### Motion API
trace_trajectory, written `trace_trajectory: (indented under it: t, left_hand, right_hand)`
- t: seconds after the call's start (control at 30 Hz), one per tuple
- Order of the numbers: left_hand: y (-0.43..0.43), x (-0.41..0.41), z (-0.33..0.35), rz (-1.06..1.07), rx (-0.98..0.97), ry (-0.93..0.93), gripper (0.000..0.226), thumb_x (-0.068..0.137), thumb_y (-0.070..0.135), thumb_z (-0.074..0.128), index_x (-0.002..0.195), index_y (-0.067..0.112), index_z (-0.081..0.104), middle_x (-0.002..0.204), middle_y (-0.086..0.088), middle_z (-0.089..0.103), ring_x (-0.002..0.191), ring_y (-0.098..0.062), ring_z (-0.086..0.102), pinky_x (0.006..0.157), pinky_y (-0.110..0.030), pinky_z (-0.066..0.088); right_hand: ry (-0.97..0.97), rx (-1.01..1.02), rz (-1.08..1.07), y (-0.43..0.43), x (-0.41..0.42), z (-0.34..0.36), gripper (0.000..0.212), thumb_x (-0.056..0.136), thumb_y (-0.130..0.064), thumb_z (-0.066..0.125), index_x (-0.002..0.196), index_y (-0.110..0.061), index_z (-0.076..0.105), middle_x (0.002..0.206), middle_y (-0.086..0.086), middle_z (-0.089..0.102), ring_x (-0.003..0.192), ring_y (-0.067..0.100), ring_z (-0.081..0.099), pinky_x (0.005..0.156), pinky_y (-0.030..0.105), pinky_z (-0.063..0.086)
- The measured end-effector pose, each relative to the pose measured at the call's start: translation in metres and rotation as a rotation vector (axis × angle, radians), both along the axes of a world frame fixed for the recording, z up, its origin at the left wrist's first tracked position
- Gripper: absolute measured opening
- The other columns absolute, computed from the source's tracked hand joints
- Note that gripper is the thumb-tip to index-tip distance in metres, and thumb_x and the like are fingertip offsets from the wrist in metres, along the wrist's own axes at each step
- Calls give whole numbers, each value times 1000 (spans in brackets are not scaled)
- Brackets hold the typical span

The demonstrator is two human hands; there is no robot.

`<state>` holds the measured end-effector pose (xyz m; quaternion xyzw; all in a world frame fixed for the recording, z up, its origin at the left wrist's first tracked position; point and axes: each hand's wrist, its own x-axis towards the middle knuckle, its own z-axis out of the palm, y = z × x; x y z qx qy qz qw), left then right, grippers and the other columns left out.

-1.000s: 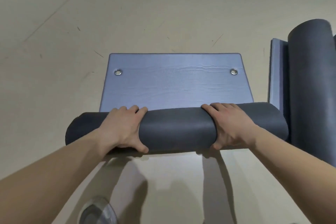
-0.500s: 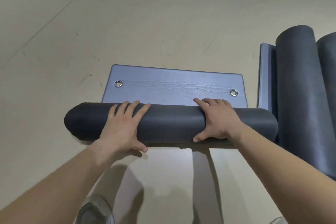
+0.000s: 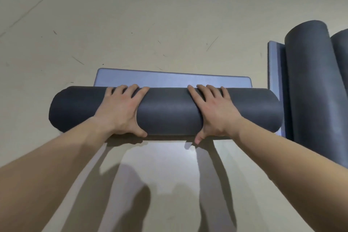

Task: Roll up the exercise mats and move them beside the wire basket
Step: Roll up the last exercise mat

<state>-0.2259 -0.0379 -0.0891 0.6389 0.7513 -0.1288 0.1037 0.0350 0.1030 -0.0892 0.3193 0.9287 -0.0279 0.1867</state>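
A dark grey exercise mat (image 3: 167, 111) lies rolled into a thick cylinder across the floor in front of me. Only a narrow blue-grey strip of its flat end (image 3: 169, 80) still shows beyond the roll. My left hand (image 3: 122, 111) presses on the roll's left half, fingers spread over the top and thumb under the near side. My right hand (image 3: 212, 113) does the same on the right half. The wire basket is out of view.
At the right edge lies a second rolled dark mat (image 3: 312, 84) with a blue-grey flap (image 3: 274, 69) showing at its left, and a third roll (image 3: 341, 51) behind it. The beige floor (image 3: 150, 15) stretches away beyond the mats.
The roll has advanced away from me. The flat strip has shrunk and its two metal eyelets are now hidden under the roll. Both hands moved forward with it.
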Motion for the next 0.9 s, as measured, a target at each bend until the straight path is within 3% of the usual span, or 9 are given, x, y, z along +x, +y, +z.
trace_trajectory:
  t: [0.13,0.3,0.4,0.47,0.5,0.6,0.67,0.8,0.9]
  left_hand:
    - [0,8,11,-26,-32,29,130,42,91,62,149,32,16,139,2,45,120,-30,50,102,-50,42]
    - [-50,32,34,62,-297,-129,133,44,88,68,153,35,14,141,7,47,120,-26,52,101,-47,42]
    - [-98,72,36,103,-311,-161,138,53,82,68,160,33,-4,167,3,18,147,-31,29,119,-55,23]
    - [-117,99,32,116,-302,-115,146,57,79,71,157,32,-24,170,-2,-12,156,-38,-1,123,-60,6]
    - [-119,103,29,116,-280,-95,148,58,79,74,156,33,-27,170,-3,-15,156,-39,-5,123,-60,3]
    - [-101,80,21,109,-176,-176,142,56,79,75,159,38,-14,170,-1,8,153,-32,17,123,-53,16]
    - [-78,58,25,77,-219,-267,142,50,80,77,161,38,-2,164,4,26,145,-26,34,118,-47,28]
    - [-61,38,37,149,-154,-231,127,56,83,75,160,42,16,163,6,34,145,-23,36,122,-54,20]
    - [-89,43,33,351,154,-64,89,81,90,38,157,46,24,165,3,32,151,-27,28,122,-60,15]
  right_hand:
    - [-8,75,69,-12,-2,0,150,45,-80,80,158,-24,0,155,11,30,139,38,35,114,56,29]
    - [-50,-188,143,-43,13,18,133,41,-77,78,150,-30,18,131,1,47,113,30,54,101,47,43]
    - [-77,-314,164,-64,22,20,130,36,-79,82,145,-36,24,123,-4,51,107,26,57,98,45,45]
    - [-91,-364,137,-61,19,27,129,41,-72,86,147,-36,24,126,-4,52,113,26,57,100,42,44]
    - [-94,-368,125,-61,18,28,131,43,-70,88,150,-35,22,131,-3,52,120,27,55,104,42,42]
    - [-86,-214,74,-78,23,24,146,44,-76,86,159,-29,9,156,5,35,145,31,32,121,54,20]
    - [-44,-62,53,-96,30,17,146,47,-79,83,160,-28,6,161,10,25,150,36,22,121,58,14]
    - [10,-74,93,-63,9,24,132,46,-82,75,154,-36,16,150,2,43,135,30,43,113,52,31]
    - [-67,-295,40,-19,-25,41,132,43,-82,81,153,-39,23,139,-4,53,125,28,54,107,49,41]
